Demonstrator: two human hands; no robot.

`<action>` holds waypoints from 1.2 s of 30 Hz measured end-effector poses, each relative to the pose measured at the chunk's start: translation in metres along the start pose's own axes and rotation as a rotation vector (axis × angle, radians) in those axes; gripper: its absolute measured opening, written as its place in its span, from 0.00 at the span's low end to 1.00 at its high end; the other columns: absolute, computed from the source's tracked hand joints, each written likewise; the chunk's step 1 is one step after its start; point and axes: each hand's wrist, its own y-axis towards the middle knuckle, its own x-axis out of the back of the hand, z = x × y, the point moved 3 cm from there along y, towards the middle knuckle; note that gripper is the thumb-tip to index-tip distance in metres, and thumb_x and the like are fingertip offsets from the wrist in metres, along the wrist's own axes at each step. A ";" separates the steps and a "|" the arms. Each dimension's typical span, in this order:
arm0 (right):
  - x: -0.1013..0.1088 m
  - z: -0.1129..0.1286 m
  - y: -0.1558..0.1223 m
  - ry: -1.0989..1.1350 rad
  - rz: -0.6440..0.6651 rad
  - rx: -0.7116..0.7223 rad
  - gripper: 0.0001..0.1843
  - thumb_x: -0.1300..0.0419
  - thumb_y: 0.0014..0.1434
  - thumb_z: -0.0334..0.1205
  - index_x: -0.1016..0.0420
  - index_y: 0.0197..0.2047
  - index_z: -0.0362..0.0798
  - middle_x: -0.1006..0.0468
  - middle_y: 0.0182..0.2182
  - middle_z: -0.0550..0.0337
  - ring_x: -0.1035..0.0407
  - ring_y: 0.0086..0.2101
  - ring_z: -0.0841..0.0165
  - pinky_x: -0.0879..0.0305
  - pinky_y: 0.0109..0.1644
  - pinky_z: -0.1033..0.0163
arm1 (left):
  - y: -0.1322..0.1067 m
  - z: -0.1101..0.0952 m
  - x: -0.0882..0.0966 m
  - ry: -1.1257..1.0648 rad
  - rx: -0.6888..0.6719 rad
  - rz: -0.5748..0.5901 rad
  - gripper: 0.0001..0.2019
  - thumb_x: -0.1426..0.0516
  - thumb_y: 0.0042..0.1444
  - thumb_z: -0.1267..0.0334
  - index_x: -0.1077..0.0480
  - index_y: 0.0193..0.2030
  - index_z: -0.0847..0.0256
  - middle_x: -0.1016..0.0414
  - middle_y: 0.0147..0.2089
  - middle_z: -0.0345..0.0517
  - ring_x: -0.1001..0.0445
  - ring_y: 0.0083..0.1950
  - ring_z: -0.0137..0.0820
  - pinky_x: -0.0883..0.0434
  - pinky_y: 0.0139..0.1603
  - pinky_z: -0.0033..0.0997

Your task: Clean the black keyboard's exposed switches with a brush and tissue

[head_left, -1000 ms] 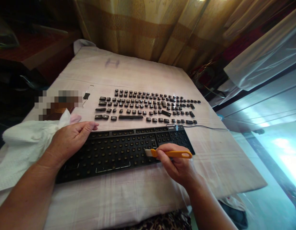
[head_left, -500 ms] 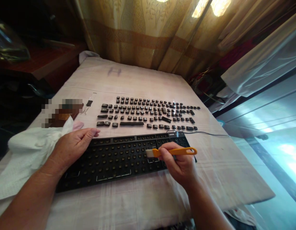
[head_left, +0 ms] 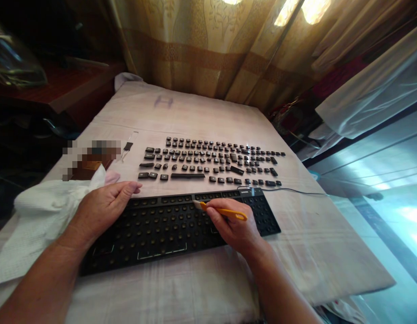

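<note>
A black keyboard [head_left: 154, 234] with its keycaps off lies on the cloth-covered surface, bare key posts showing. My left hand [head_left: 105, 204] is closed around its far left end, thumb along the back edge; the other fingertips are mostly hidden. In my right hand [head_left: 233, 225] is a small brush [head_left: 238, 215] with an orange handle, pinched between thumb and fingers. Its pale bristles are at the keyboard's upper middle, near the gap below the top row. Behind the keyboard, the loose black keycaps [head_left: 237, 170] are laid out in rows, with the long space bar [head_left: 188, 176] in front.
White cloth or paper [head_left: 42, 216] lies left of my left hand. Beyond it are a partly blurred-out brown object [head_left: 90, 165] and a small wire tool with a black grip [head_left: 128, 146]. A cable [head_left: 296, 191] runs off right. Curtains [head_left: 208, 54] hang behind.
My right hand has moved the brush left and toward the back of the keyboard, and its handle now slants down to the right. My left hand keeps its place on the keyboard.
</note>
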 end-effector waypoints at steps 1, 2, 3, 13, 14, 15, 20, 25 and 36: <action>0.000 0.000 -0.001 -0.006 0.006 0.001 0.09 0.44 0.68 0.35 0.23 0.37 0.48 0.16 0.29 0.57 0.21 0.28 0.68 0.26 0.35 0.66 | 0.000 0.001 0.000 -0.001 -0.001 -0.003 0.34 0.62 0.50 0.38 0.19 0.41 0.50 0.18 0.53 0.43 0.39 0.73 0.42 0.38 0.72 0.45; 0.000 -0.001 -0.001 -0.012 0.012 -0.001 0.10 0.44 0.68 0.35 0.23 0.37 0.48 0.16 0.28 0.57 0.21 0.28 0.68 0.27 0.35 0.66 | 0.000 0.001 -0.001 -0.002 -0.004 -0.007 0.34 0.61 0.51 0.38 0.19 0.41 0.50 0.18 0.52 0.43 0.39 0.73 0.43 0.38 0.72 0.46; 0.001 -0.001 -0.002 -0.018 0.021 -0.006 0.10 0.45 0.68 0.35 0.23 0.36 0.48 0.17 0.28 0.57 0.22 0.27 0.68 0.28 0.34 0.66 | 0.000 0.002 -0.001 -0.004 -0.007 -0.009 0.34 0.61 0.51 0.38 0.19 0.42 0.51 0.18 0.52 0.43 0.39 0.73 0.43 0.38 0.72 0.46; 0.006 -0.002 -0.009 0.023 0.044 -0.116 0.11 0.45 0.66 0.35 0.26 0.32 0.49 0.20 0.23 0.61 0.26 0.22 0.70 0.34 0.27 0.68 | -0.001 0.007 -0.002 0.007 -0.020 0.011 0.34 0.61 0.53 0.37 0.20 0.44 0.51 0.18 0.52 0.42 0.39 0.73 0.46 0.37 0.71 0.48; 0.006 -0.002 -0.009 0.025 0.038 -0.115 0.11 0.45 0.66 0.35 0.27 0.31 0.49 0.20 0.23 0.61 0.26 0.22 0.71 0.34 0.27 0.69 | -0.001 0.006 -0.002 0.008 -0.021 0.011 0.34 0.61 0.53 0.38 0.20 0.44 0.51 0.18 0.52 0.42 0.39 0.73 0.47 0.37 0.71 0.48; 0.007 -0.001 -0.009 0.021 0.032 -0.114 0.11 0.45 0.66 0.34 0.27 0.31 0.49 0.20 0.23 0.61 0.26 0.22 0.71 0.34 0.27 0.69 | -0.001 0.005 -0.001 0.008 -0.020 0.012 0.34 0.61 0.53 0.38 0.20 0.45 0.51 0.18 0.52 0.42 0.39 0.73 0.47 0.37 0.71 0.48; 0.008 0.000 -0.010 0.009 0.025 -0.109 0.12 0.45 0.66 0.34 0.28 0.29 0.49 0.22 0.21 0.62 0.28 0.20 0.72 0.36 0.26 0.69 | -0.001 0.001 0.001 0.015 0.003 0.030 0.35 0.61 0.53 0.38 0.20 0.47 0.53 0.17 0.49 0.45 0.38 0.72 0.47 0.36 0.70 0.49; 0.009 0.002 -0.011 -0.013 0.044 -0.101 0.14 0.45 0.66 0.35 0.29 0.28 0.49 0.23 0.20 0.62 0.29 0.19 0.72 0.37 0.25 0.68 | -0.001 0.001 0.000 0.017 -0.003 0.030 0.36 0.62 0.53 0.38 0.20 0.48 0.53 0.17 0.50 0.44 0.40 0.73 0.47 0.37 0.70 0.47; 0.009 0.007 -0.013 0.019 0.054 -0.094 0.14 0.45 0.66 0.35 0.30 0.27 0.49 0.24 0.19 0.63 0.30 0.18 0.72 0.37 0.24 0.68 | 0.000 0.008 -0.003 0.003 -0.033 0.003 0.34 0.60 0.54 0.37 0.19 0.44 0.52 0.18 0.53 0.45 0.39 0.73 0.45 0.38 0.72 0.47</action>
